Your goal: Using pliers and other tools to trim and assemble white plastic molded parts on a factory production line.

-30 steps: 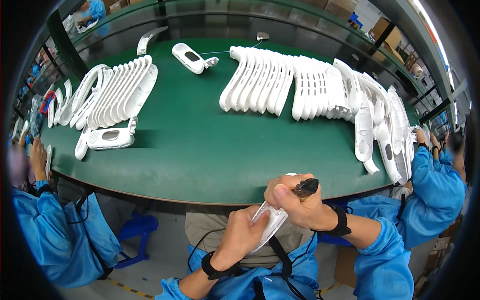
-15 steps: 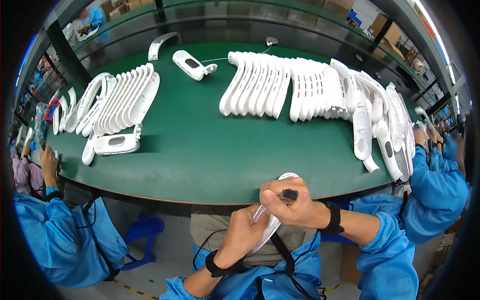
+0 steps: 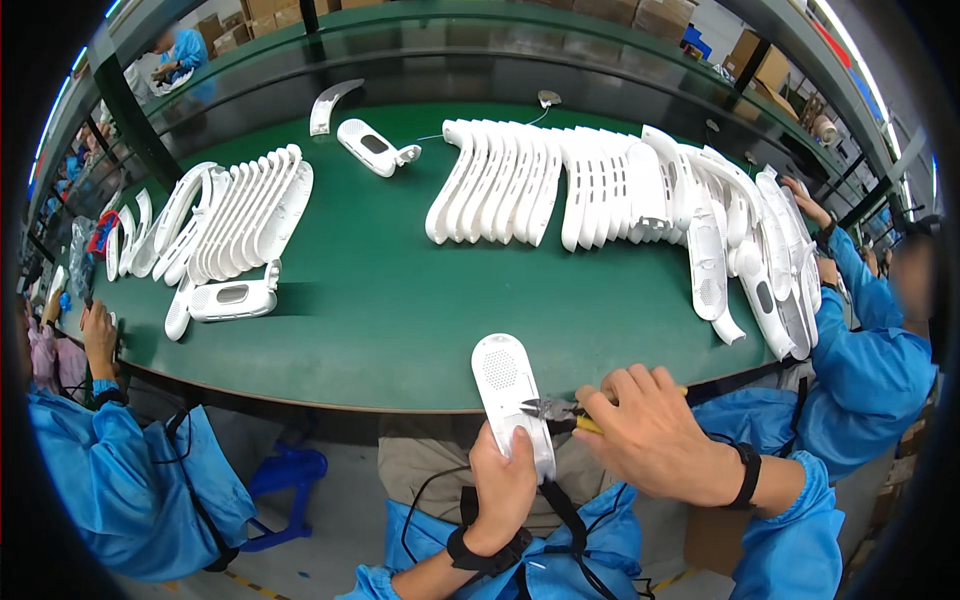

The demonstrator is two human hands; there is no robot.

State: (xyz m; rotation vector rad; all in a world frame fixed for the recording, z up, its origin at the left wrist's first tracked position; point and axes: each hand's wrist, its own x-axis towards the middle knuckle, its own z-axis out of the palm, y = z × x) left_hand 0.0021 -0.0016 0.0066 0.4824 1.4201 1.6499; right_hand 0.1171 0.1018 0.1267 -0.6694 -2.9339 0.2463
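My left hand [image 3: 503, 480] is closed round the lower part of a long white plastic shell [image 3: 503, 368], its thumb lying on the upper face. The shell has a rounded far end with a patch of small holes and stands up over the table's front edge. In my right hand [image 3: 652, 440] are cutting pliers [image 3: 562, 410] with yellow handles. Their metal jaws point left and meet the shell's right side near its middle; whether they bite on it I cannot tell. Both wrists wear black bands.
White curved shells stand in rows at the left [image 3: 240, 220] and centre [image 3: 495, 182] of the green table [image 3: 380, 310]. More shells [image 3: 708, 262] lie heaped at the right. One shell with a dark oval window [image 3: 368, 147] lies far back. Co-workers in blue sit on both sides.
The shell has risen from my lap over the table edge, its holed face now showing. My right hand has moved right and turned, bringing the pliers' jaws to the shell's side.
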